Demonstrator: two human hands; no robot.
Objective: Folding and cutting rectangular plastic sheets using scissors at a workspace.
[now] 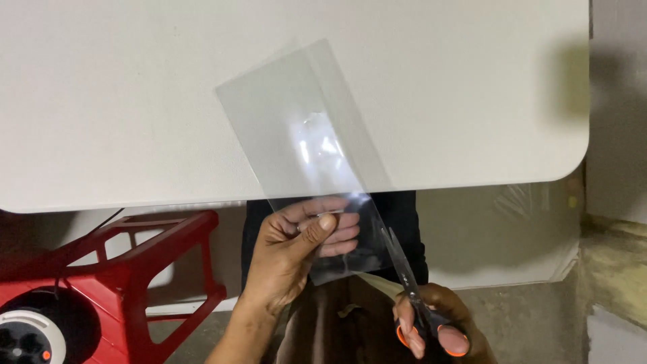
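Red plastic is what we see first at the far left: a stool (135, 269) with a black and white reel (30, 330) resting by it. Next comes our left hand (296, 249), pinching the lower edge of a clear plastic sheet (303, 128) between thumb and fingers; the sheet rises tilted over the white table (101, 101). Further right, our right hand (438, 323) is gripping orange-handled scissors (411, 283), blades just at the sheet's lower right edge
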